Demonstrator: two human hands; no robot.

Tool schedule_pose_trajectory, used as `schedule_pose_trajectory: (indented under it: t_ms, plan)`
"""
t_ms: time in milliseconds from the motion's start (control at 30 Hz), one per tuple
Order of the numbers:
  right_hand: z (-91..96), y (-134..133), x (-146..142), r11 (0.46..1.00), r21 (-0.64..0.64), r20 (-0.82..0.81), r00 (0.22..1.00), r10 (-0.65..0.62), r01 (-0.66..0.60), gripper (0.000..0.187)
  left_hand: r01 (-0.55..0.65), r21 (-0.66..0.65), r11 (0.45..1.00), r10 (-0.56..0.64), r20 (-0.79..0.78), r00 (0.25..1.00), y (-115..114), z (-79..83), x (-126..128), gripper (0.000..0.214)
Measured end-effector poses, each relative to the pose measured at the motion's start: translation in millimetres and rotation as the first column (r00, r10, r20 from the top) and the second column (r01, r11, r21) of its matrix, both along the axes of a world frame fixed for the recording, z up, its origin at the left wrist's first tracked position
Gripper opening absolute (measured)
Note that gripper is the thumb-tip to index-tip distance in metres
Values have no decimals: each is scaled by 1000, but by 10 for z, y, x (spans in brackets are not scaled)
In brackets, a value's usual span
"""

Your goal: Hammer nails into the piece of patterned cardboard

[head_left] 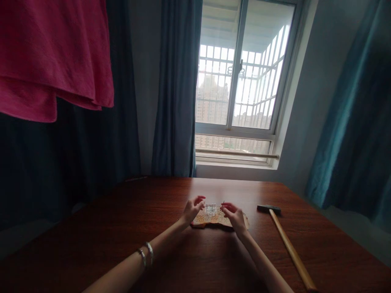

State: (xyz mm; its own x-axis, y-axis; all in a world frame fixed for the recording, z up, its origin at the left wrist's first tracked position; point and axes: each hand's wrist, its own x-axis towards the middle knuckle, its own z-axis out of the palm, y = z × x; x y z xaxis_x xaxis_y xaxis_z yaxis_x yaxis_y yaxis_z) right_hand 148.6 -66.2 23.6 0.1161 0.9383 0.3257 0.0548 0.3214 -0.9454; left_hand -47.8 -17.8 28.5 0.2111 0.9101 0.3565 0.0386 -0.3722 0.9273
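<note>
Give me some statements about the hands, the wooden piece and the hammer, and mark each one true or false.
1. The hammer lies on the table, right of the wooden piece. True.
2. The right hand holds the hammer. False: it is at the wooden piece.
3. Nails stand upright in the wooden piece. True.
4. The left hand rests flat on the table, far from the wood. False: it is raised at the piece's left edge.
</note>
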Motion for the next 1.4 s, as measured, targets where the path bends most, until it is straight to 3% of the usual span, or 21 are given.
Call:
schedule_pose_trajectory:
  t_ms: [133, 233, 333, 467, 567, 733, 900, 1167, 1400]
  plan:
    - [-45, 313, 106, 998, 36, 106, 993, -59, 55, 34, 44, -84, 995, -40, 54, 998, 288, -237, 23, 39]
    - [-106, 491, 96, 996, 56, 147, 987, -71, 63, 31, 116, -126, 985, -107, 74, 991, 415, -330, 136, 45]
    - [-162, 549, 36, 996, 73, 197, 978, -65, 52, 28, 204, -144, 968, -178, 171, 969, 466, -294, 234, 43]
    - [-211, 503, -29, 995, 92, 272, 961, -56, 32, 21, 363, -156, 919, -284, 379, 881, 451, -184, 270, 38]
    - [-234, 475, -36, 994, 105, 312, 948, -66, 35, 18, 385, -173, 906, -290, 409, 865, 427, -160, 261, 42]
    - [-258, 464, -24, 992, 119, 348, 934, -76, 37, 17, 349, -186, 918, -286, 297, 911, 400, -188, 254, 48]
    - [-276, 451, -24, 992, 122, 368, 928, -58, 14, 15, 245, -133, 960, -240, 52, 969, 353, -132, 261, 44]
    - [-315, 455, -32, 990, 142, 373, 927, -42, -13, 16, 242, -35, 970, -244, -107, 964, 390, -179, 303, 34]
    - [-369, 521, -7, 984, 173, 493, 861, -122, 41, 14, 204, 40, 978, -189, -236, 953, 421, -235, 328, 32]
